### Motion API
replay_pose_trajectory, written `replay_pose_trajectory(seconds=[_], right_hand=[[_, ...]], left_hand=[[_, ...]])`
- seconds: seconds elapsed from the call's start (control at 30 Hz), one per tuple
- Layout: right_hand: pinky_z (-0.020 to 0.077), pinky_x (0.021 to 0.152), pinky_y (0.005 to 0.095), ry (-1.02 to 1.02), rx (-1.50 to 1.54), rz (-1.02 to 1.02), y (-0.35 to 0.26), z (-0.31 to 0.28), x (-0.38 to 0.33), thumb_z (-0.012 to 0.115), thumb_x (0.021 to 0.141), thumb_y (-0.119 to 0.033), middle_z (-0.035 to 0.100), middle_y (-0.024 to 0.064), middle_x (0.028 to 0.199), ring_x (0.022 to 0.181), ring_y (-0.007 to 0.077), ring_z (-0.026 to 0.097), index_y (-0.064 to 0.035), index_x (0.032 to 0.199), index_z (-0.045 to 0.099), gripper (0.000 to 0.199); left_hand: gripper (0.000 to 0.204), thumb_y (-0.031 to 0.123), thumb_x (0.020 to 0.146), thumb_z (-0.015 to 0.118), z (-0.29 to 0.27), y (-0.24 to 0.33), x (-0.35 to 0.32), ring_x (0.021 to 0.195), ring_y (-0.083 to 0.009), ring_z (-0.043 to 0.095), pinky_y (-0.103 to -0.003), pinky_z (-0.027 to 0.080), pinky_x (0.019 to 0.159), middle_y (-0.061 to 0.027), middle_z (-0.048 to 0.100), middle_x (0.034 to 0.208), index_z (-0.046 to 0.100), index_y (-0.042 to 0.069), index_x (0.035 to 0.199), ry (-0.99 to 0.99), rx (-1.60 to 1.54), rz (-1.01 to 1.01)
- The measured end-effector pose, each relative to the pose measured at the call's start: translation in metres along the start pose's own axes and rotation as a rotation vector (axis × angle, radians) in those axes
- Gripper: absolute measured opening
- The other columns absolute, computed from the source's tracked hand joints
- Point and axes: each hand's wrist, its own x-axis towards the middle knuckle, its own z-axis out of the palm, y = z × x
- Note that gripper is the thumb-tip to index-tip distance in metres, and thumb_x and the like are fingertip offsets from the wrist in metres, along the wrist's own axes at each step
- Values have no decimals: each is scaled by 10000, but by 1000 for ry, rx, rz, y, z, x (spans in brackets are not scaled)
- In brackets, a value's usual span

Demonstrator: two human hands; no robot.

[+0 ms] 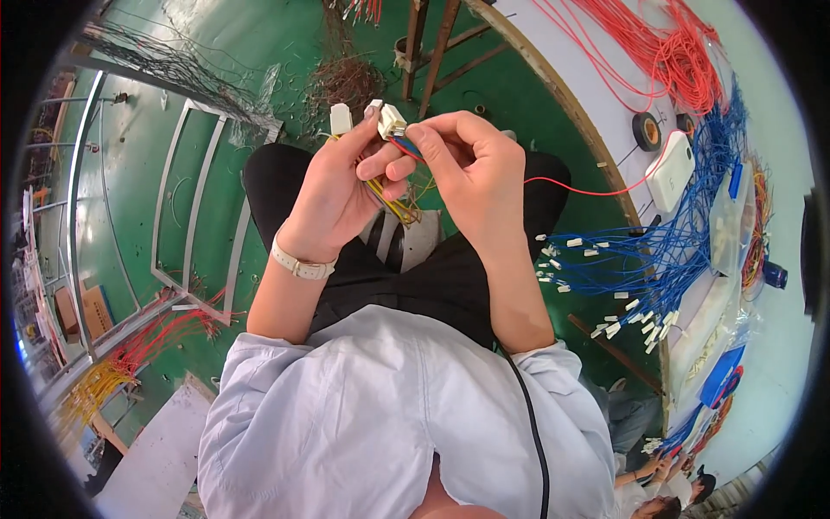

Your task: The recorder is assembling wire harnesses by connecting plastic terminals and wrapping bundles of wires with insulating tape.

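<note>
My left hand [335,189], with a pale watch strap at the wrist, is closed around cream plastic wire connectors. One connector [392,121] sticks up between its fingertips, and a second connector [341,119] stands beside the thumb. Yellow wires [399,208] hang below the fingers, and a short blue and red stretch of wire shows under the nearer connector. Close against that connector, my right hand [477,169] pinches with thumb and forefinger at the end of a red wire [571,184], which runs off to the table. The exact wire tip is hidden by the fingers.
On the curved table [566,86] at right lie red wire bundles [683,65], blue wires [674,259] with white ends over the edge, a tape roll [646,131] and a white box-shaped device [671,173]. Metal frames [194,199] stand left. Other people [666,493] work at lower right.
</note>
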Motion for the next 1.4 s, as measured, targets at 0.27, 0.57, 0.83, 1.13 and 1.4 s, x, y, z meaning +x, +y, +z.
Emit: replay_pose_trajectory(seconds=[0.27,0.57,0.83,1.13,1.4], right_hand=[[353,386,226,286,-516,-779,19,6,0,776,723,7,544,34,627,450,97,495,-25,839,645,178],[324,398,217,166,-477,-848,20,-8,5,767,715,15,563,29,628,456,84,455,-10,839,653,171],[288,448,199,19,15,-232,7,-14,-9,685,809,-13,526,0,654,514,28,398,-17,776,636,59],[362,412,234,201,-264,-634,20,-4,-9,711,742,33,588,56,671,487,113,491,-17,791,633,105],[331,396,208,12,29,-441,9,-10,-13,716,738,29,580,50,636,459,85,464,-22,739,658,78]], left_hand=[[331,290,1031,353,11,-9,-1,614,-127,502,-270,425,564,33,390,564,517,55,865,143,154,117],[340,281,1043,338,15,-15,-5,513,-121,453,-241,361,460,24,351,521,454,63,809,140,751,412],[312,261,1033,371,12,-12,-3,448,-91,375,-232,303,431,34,337,514,434,68,796,26,581,320],[181,189,1017,430,7,-22,-8,504,-64,391,-216,322,460,34,380,591,459,11,1015,43,670,375],[266,236,1034,371,-3,-2,-14,460,-108,392,-239,347,453,27,324,519,492,15,949,-78,517,221]])
